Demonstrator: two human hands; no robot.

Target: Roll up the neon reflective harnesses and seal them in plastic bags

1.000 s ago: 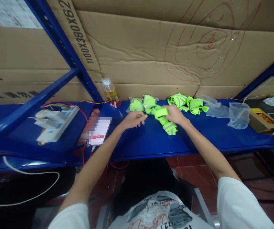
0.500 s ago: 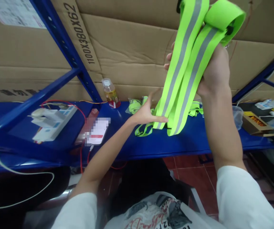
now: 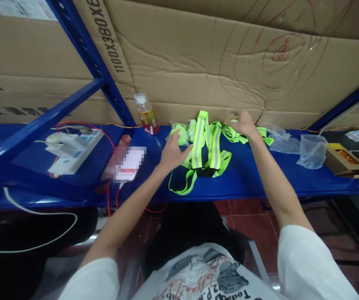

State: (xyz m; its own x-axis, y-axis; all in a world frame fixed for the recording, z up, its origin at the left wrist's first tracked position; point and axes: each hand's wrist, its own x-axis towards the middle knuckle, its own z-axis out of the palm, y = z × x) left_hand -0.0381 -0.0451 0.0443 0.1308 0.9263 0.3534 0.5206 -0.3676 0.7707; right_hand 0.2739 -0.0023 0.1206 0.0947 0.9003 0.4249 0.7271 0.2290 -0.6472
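Note:
A neon-green reflective strap vest (image 3: pixel 207 152) with grey stripes lies spread out on the blue shelf (image 3: pixel 254 179). My left hand (image 3: pixel 171 153) rests at its left edge, fingers curled against a strap. My right hand (image 3: pixel 243 123) hovers over the vest's far right end, fingers spread and blurred, holding nothing that I can see. Behind the vest sit folded green vests in clear bags (image 3: pixel 181 133), and more folded green vests (image 3: pixel 265 134) lie to the right.
A drink bottle (image 3: pixel 145 113) stands at the back by the blue upright. A power strip (image 3: pixel 70 152) with red wires and a small box (image 3: pixel 128 163) lie to the left. Empty clear bags (image 3: pixel 312 150) and an open carton (image 3: pixel 342 159) sit right. Cardboard sheets line the back.
My right hand held the unfolded vest up high half a second ago; now the vest lies flat on the shelf and that hand has let go. My left hand moved onto the vest's left edge.

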